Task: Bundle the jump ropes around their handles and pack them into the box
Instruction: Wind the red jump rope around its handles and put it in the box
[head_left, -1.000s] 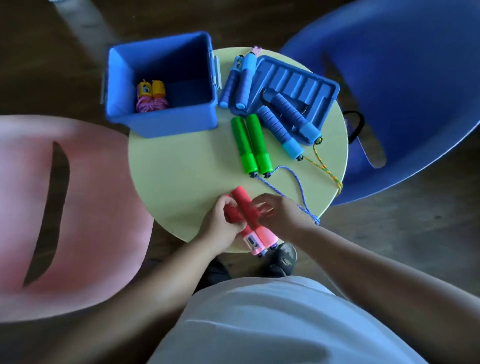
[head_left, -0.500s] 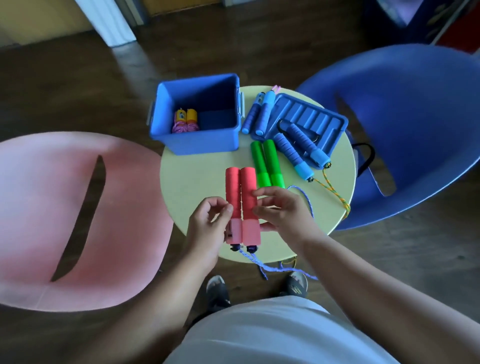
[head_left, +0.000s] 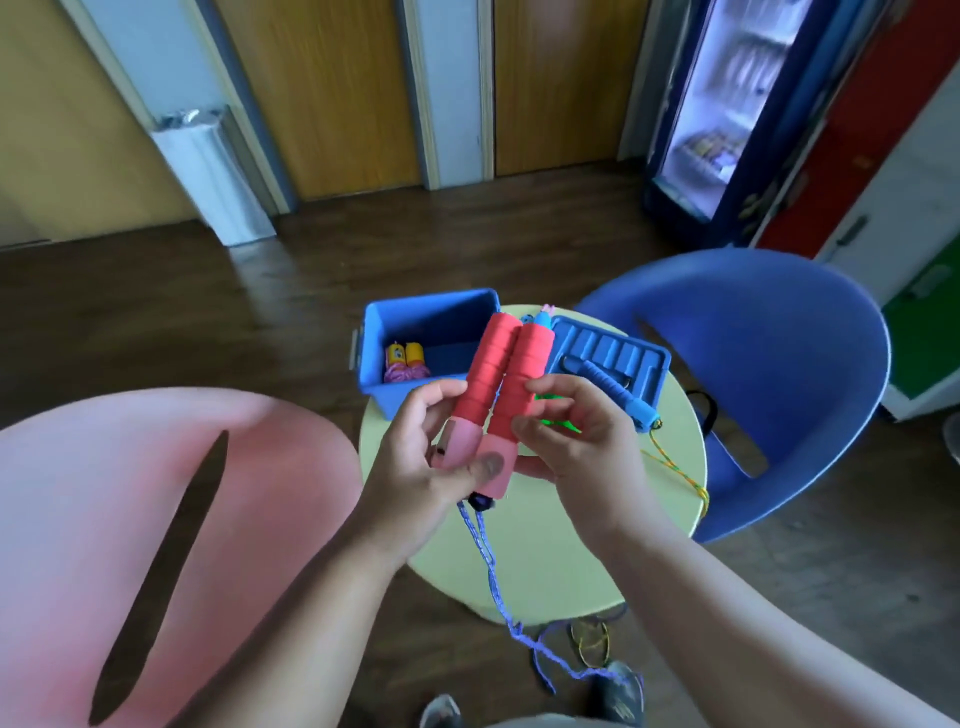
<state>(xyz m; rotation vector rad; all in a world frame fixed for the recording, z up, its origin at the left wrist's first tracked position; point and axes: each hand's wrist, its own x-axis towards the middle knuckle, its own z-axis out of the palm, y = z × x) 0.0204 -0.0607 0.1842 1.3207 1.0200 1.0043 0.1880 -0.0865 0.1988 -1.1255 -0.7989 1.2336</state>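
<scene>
Entry: red handles (head_left: 498, 379), one pair, side by side. The left hand (head_left: 421, 467) is pinching their pink lower ends, and the right hand (head_left: 571, 441) is gripping the right-hand handle, probably aligning the two for winding. The blue cord (head_left: 488, 561) is hanging unwound below the left hand, trailing to the floor. The pair is hovering above the desk (head_left: 561, 545), in front of the box (head_left: 431, 301), which is holding one bundled yellow rope (head_left: 405, 361).
</scene>
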